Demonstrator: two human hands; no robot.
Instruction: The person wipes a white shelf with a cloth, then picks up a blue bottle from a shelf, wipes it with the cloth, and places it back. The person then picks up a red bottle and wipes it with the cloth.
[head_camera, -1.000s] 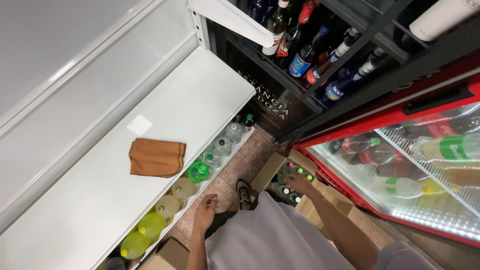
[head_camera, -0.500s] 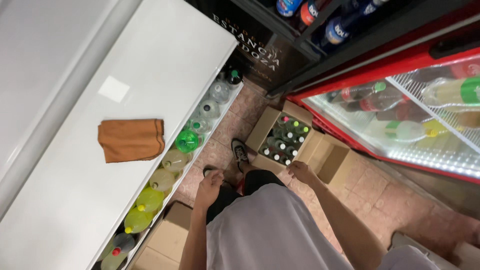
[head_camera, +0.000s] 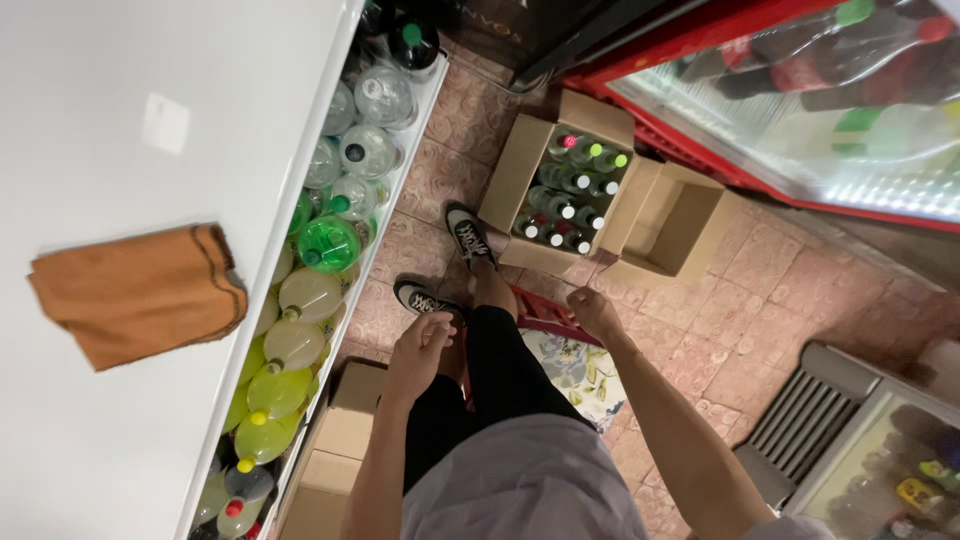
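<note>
Left hand (head_camera: 420, 350): fingers loosely curled, gripping nothing, hovering above the dark-trousered knee, just over the black-and-white shoe (head_camera: 428, 298).
Right hand (head_camera: 592, 308): fingers bent, nothing clamped, close to the red-framed stool (head_camera: 545, 310) with its patterned cushion.
Box of bottles (head_camera: 570, 190): open carton on the tiled floor, just ahead of the feet, caps up, flaps splayed.
Trip risk: the other shoe (head_camera: 468, 234) sits right against the carton; a careless step could tip bottles (tight quarters here).
Side hazard: big soda bottles (head_camera: 300, 300) crowd the low shelf at left; an elbow swing might roll one out.
</note>
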